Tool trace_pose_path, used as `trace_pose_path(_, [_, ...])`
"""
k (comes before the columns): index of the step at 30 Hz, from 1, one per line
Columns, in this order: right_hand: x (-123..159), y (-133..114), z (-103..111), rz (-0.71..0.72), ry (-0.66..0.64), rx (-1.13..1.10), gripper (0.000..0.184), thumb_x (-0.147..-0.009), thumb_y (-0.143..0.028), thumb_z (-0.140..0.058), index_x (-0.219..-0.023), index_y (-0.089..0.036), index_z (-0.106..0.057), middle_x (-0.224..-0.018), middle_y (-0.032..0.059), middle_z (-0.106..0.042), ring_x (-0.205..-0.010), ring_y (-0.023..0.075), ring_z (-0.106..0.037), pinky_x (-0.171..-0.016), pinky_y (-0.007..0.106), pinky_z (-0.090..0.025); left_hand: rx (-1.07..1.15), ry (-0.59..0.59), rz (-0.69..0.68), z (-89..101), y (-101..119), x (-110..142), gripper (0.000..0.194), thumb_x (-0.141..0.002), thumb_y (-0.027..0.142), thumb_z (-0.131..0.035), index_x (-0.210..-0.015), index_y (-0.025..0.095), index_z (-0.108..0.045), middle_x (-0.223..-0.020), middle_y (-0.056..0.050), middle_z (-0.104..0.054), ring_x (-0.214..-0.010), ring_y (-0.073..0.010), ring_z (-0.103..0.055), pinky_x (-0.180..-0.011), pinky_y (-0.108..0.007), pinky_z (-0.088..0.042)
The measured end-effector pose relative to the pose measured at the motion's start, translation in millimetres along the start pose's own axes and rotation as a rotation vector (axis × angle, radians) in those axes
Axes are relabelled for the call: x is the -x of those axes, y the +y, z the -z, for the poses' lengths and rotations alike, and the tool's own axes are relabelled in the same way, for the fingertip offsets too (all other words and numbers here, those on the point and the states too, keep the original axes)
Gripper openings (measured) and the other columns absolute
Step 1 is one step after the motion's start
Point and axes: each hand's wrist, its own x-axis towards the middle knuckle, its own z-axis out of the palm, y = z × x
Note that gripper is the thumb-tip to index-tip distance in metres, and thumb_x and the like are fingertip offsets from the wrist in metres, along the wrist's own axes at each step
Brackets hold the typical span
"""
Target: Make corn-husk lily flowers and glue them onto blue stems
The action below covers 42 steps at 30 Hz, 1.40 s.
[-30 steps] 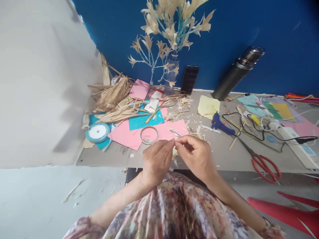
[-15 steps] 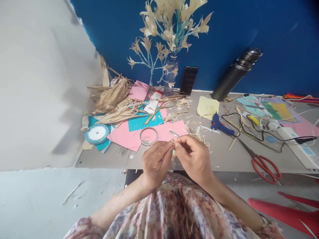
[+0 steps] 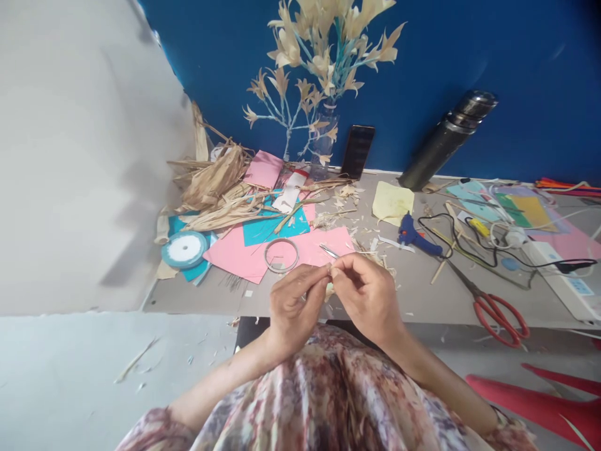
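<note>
My left hand [image 3: 299, 304] and my right hand [image 3: 365, 291] meet fingertip to fingertip above the table's front edge. Both are closed in a pinch around something tiny and pale that I cannot make out. Just beyond the right fingers a slim metal tip [image 3: 328, 251] points up and left; whether the hand holds it or it lies on the table, I cannot tell. A ring-shaped roll of tape [image 3: 267, 263] lies on the pink paper [image 3: 235, 260] beyond my left hand. Pale scraps are scattered around the right hand.
Dried husks [image 3: 213, 181] and a blue ribbon spool [image 3: 184, 250] lie left. At the back stand husk flowers [image 3: 323, 59], a phone [image 3: 357, 152] and a leaning black flask [image 3: 446, 141]. Right are a blue glue gun [image 3: 417, 237], red-handled scissors [image 3: 500, 319] and a power strip [image 3: 563, 275] with cables.
Both hands stay together in nearly the same place, with only a slight shift at the fingertips. The whole view has moved a little; the things on the table lie as before.
</note>
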Motion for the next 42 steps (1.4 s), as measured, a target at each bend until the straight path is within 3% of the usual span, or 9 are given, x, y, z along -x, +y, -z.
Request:
trace_pose_path(6, [-1, -1, 3, 0.066, -0.018, 0.031, 0.013, -0.089, -0.018, -0.057, -0.079, -0.019, -0.066, -0.068, -0.0011, -0.067, -0.057, 0.0109, -0.057, -0.058, 0.021, -0.043, -0.196, 0.031, -0.208, -0.6, -9, 2, 0.025, -0.091, 0.005, -0.062, -0.11, 0.017, -0.074, -0.093, -0.009, -0.078, -0.083, -0.0161, -0.074, -0.073, -0.024, -0.059])
trace_pose_path(13, [-3, -1, -1, 0.056, 0.006, 0.038, 0.013, -0.083, -0.016, -0.056, -0.072, -0.019, -0.061, -0.061, -0.0033, -0.06, -0.053, 0.0099, -0.05, -0.054, 0.021, -0.039, -0.152, 0.041, -0.253, -0.7, -9, 2, 0.032, -0.088, 0.002, -0.065, -0.114, 0.017, -0.073, -0.095, -0.01, -0.078, -0.086, -0.0165, -0.074, -0.075, -0.025, -0.059])
trace_pose_path(15, [-3, 0, -2, 0.026, 0.008, 0.013, 0.012, -0.081, -0.016, -0.056, -0.07, -0.019, -0.059, -0.059, -0.0043, -0.057, -0.051, 0.0095, -0.048, -0.053, 0.021, -0.038, -0.082, 0.033, -0.183, -0.3, -7, 1, 0.03, -0.088, 0.002, -0.065, -0.112, 0.019, -0.075, -0.094, -0.009, -0.079, -0.083, -0.0159, -0.074, -0.072, -0.024, -0.058])
trace_pose_path(21, [-4, 2, -4, -0.096, -0.034, -0.117, 0.012, -0.08, -0.019, -0.057, -0.068, -0.02, -0.057, -0.056, -0.0054, -0.054, -0.048, 0.0092, -0.045, -0.047, 0.02, -0.036, 0.325, 0.001, 0.218, -0.6, -2, 1, 0.02, -0.09, 0.012, -0.069, -0.102, 0.021, -0.082, -0.073, -0.002, -0.073, -0.052, -0.0086, -0.06, -0.05, -0.02, -0.05])
trace_pose_path(23, [-4, 2, -3, -0.105, -0.049, -0.135, 0.013, -0.081, -0.02, -0.057, -0.069, -0.02, -0.058, -0.057, -0.0048, -0.056, -0.049, 0.0093, -0.047, -0.048, 0.02, -0.037, 0.39, 0.002, 0.276, -0.7, -4, 2, 0.021, -0.09, 0.013, -0.069, -0.104, 0.022, -0.082, -0.071, -0.001, -0.071, -0.047, -0.0074, -0.057, -0.048, -0.02, -0.048])
trace_pose_path(31, [-4, 0, -1, -0.023, -0.055, -0.054, 0.011, -0.084, -0.019, -0.058, -0.075, -0.019, -0.064, -0.063, -0.003, -0.063, -0.054, 0.0101, -0.053, -0.055, 0.021, -0.041, 0.07, 0.062, -0.042, 1.3, -8, 4, 0.031, -0.086, 0.004, -0.067, -0.106, 0.023, -0.081, -0.094, -0.008, -0.079, -0.083, -0.0181, -0.073, -0.073, -0.028, -0.059])
trace_pose_path(33, [-3, 2, -3, -0.031, -0.041, -0.055, 0.01, -0.082, -0.018, -0.057, -0.072, -0.02, -0.06, -0.06, -0.004, -0.06, -0.051, 0.01, -0.051, -0.052, 0.021, -0.04, 0.155, 0.049, 0.061, 0.8, -7, 4, 0.026, -0.086, 0.008, -0.068, -0.104, 0.023, -0.081, -0.088, -0.006, -0.079, -0.072, -0.0156, -0.071, -0.065, -0.026, -0.058])
trace_pose_path(38, [-2, 6, -6, -0.033, -0.026, -0.046, 0.012, -0.08, -0.017, -0.056, -0.068, -0.021, -0.056, -0.057, -0.005, -0.055, -0.049, 0.0095, -0.047, -0.048, 0.02, -0.037, 0.521, -0.002, 0.522, 0.3, -2, 3, 0.014, -0.089, 0.024, -0.07, -0.097, 0.018, -0.08, -0.066, -0.001, -0.07, -0.045, -0.008, -0.056, -0.046, -0.02, -0.046])
trace_pose_path(42, [1, 6, -6, 0.043, -0.023, 0.006, 0.012, -0.08, -0.015, -0.056, -0.07, -0.02, -0.058, -0.06, -0.0043, -0.057, -0.052, 0.0099, -0.05, -0.053, 0.021, -0.038, 0.517, 0.031, 0.598, 1.7, 3, 1, 0.012, -0.084, 0.028, -0.075, -0.086, 0.016, -0.075, -0.062, 0.001, -0.068, -0.047, -0.0086, -0.057, -0.048, -0.019, -0.046])
